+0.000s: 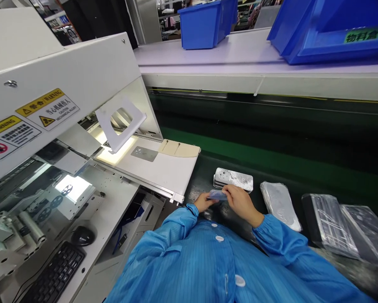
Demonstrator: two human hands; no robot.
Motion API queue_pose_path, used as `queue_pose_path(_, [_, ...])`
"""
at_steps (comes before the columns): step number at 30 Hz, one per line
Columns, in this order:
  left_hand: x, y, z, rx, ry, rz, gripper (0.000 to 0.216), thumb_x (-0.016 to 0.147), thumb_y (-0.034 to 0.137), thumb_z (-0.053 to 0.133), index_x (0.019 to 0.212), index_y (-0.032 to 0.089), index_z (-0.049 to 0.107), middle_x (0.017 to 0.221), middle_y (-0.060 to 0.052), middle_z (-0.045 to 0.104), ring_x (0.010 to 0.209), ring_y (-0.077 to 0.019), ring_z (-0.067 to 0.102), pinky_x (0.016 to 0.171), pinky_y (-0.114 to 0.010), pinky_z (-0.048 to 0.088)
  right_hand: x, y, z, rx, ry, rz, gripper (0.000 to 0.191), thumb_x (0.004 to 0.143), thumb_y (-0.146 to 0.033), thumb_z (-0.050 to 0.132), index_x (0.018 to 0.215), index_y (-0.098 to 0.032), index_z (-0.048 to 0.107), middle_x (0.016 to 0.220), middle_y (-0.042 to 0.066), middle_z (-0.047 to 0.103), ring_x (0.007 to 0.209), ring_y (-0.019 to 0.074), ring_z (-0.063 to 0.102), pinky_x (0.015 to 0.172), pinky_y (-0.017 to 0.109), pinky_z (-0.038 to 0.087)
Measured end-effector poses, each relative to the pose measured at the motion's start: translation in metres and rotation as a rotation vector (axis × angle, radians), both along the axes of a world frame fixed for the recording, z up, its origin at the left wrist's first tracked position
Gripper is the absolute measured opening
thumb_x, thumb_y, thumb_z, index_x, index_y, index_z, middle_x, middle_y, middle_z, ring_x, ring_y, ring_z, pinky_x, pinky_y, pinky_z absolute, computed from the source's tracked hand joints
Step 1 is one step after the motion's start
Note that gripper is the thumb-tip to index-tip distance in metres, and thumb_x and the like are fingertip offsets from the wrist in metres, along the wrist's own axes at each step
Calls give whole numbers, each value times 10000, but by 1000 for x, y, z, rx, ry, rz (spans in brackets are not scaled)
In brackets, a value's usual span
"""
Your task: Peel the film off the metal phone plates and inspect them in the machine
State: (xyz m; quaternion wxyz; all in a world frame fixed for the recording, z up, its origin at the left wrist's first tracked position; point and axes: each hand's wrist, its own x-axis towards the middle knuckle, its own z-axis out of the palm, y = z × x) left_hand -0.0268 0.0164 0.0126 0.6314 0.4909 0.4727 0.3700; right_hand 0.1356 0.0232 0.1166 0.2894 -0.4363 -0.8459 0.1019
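My left hand [203,203] is closed on one end of a thin, bluish flat piece [217,195] with a translucent look. On its other end, the fingers of my right hand [240,203] pinch its edge. The piece is tilted and partly covered by my fingers, so its exact kind is unclear. Just beyond my hands lies a small stack of silvery phone-shaped panels [235,178], the top one with round camera holes. Right of my right hand rests a stack of whitish phone-shaped pieces [280,205] with a shiny, film-like surface.
Plastic-wrapped dark packs [331,223] lie on the dark belt at right. At left, a white machine [91,63] with warning labels has a projecting tray [173,172] bearing a grey plate [144,153]. A keyboard [54,273] and mouse [82,235] sit below. Blue bins [198,27] stand on the shelf.
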Motion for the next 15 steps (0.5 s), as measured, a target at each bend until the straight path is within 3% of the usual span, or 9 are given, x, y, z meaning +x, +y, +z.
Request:
queue_pose_path(2, [0, 0, 1, -17, 18, 16, 287, 649, 352, 759, 808, 117, 715, 826, -59, 725, 878, -222, 651, 927, -388, 473, 5, 6, -8, -82, 107, -43, 250, 914, -285, 426, 793, -210, 631, 742, 44, 696, 687, 192, 641, 634, 316, 491])
queue_pose_path(6, [-2, -1, 7, -47, 39, 61, 329, 601, 414, 781, 722, 118, 702, 797, -76, 730, 846, -239, 656, 893, -405, 492, 30, 31, -30, -156, 276, -241, 314, 930, -397, 410, 981, -195, 646, 809, 54, 727, 759, 201, 677, 691, 330, 537])
queue_pose_path(8, [-6, -2, 15, -43, 29, 87, 371, 585, 452, 782, 712, 112, 703, 804, -91, 732, 831, -244, 658, 872, -410, 501, 46, 46, -44, -154, 150, -286, 355, 938, -386, 373, 1007, -177, 651, 870, 79, 731, 801, 209, 681, 726, 348, 545])
queue_pose_path(11, [-17, -8, 35, -7, -8, 120, 424, 554, 492, 788, 716, 106, 718, 800, -102, 732, 804, -249, 659, 855, -414, 506, 64, 60, -68, -126, -73, -264, 305, 878, -328, 465, 1000, -139, 671, 1036, 147, 707, 993, 278, 647, 845, 421, 523])
queue_pose_path(15, [-43, -20, 65, 57, -73, 255, 461, 586, 542, 761, 777, 124, 732, 876, -97, 735, 870, -248, 656, 890, -401, 492, 77, 63, -101, -49, -372, -164, 436, 827, -177, 469, 1247, -110, 566, 1356, 181, 532, 1287, 319, 450, 1009, 506, 418])
